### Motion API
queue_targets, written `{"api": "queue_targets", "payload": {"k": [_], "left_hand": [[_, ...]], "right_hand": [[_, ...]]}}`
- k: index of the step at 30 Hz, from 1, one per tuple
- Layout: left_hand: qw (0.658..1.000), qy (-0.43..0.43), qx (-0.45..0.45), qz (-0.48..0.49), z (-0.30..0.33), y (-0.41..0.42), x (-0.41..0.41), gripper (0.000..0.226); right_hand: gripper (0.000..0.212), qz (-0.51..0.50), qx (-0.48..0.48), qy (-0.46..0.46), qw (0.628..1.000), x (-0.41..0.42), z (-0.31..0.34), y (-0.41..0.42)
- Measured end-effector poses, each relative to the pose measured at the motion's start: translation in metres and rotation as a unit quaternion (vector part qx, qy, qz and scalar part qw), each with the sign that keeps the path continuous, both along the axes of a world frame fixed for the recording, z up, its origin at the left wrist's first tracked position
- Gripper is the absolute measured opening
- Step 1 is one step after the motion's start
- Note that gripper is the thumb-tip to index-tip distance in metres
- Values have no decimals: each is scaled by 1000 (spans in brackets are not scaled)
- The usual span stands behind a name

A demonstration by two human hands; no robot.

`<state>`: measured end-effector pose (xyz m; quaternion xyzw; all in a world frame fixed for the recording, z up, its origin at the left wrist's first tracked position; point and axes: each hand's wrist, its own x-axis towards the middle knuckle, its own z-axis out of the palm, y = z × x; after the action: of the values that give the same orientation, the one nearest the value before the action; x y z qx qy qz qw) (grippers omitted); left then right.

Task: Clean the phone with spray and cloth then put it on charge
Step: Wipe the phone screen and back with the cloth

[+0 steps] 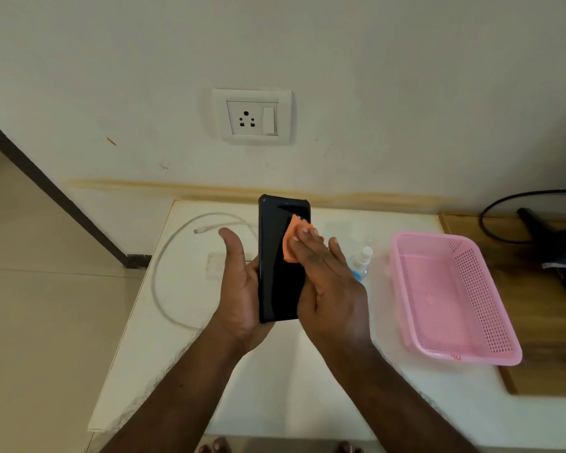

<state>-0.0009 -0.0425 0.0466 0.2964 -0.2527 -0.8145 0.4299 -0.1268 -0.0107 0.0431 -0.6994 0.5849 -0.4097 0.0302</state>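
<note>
white table (275,371) under everything, pink basket (455,356) on its right side, charge cable (157,273) lying left. phone (276,273) held above the table, screen up, long axis pointing at the wall. left hand (239,289) cradles its left edge, thumb splayed clear, fingers behind it, curl can't tell. right hand (327,282) flat, straight fingers pressing orange cloth (291,237) on the upper screen. unwiped part lies toward the wrist, so likely pull back along the axis

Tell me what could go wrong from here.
The left hand holds the phone above the table with its thumb off it; the right hand pressing the cloth might tip it out. The spray bottle stands close by the right hand, so a wide stroke may knock it over.
</note>
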Motion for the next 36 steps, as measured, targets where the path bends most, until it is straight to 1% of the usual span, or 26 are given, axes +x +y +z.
{"api": "queue_targets", "payload": {"k": [7, 11, 15, 20, 22, 23, 25, 27, 28, 31, 34, 36], "left_hand": [[996, -63, -30, -53, 4, 6, -6, 98], [990, -110, -25, -79, 9, 8, -7, 102], [985, -149, -39, -77, 13, 9, -6, 105], [987, -147, -32, -53, 16, 8, -2, 105], [990, -133, -13, -37, 14, 8, 0, 107], [993, -118, -7, -26, 13, 7, 1, 105], [997, -73, 6, 7, 10, 5, 3, 100], [999, -12, 19, 40, 6, 3, 6, 98], [998, 16, 25, 52, 4, 1, 7, 100], [995, 73, 33, 57, -1, -3, 10, 115], [992, 108, 39, 48, -3, -5, 13, 120], [991, 114, 49, 44, -4, -6, 16, 127]], "right_hand": [[51, -30, -23, -63, 997, -12, 10, -14], [53, -6, -18, -95, 995, -10, 19, -20], [49, 25, -18, -60, 998, -4, 29, -21], [43, 72, -12, -8, 997, 0, 40, -16], [38, 91, 9, 16, 996, 7, 42, -10], [40, 100, 28, 28, 994, 10, 43, -8], [45, 118, 88, 50, 988, 14, 45, -3], [46, 131, 128, 57, 981, 19, 45, 1], [44, 132, 138, 49, 980, 24, 47, 4], [39, 130, 181, -24, 974, 40, 50, 9], [37, 157, 186, -72, 967, 42, 48, 12], [38, 175, 148, -28, 973, 35, 38, 16]]}}
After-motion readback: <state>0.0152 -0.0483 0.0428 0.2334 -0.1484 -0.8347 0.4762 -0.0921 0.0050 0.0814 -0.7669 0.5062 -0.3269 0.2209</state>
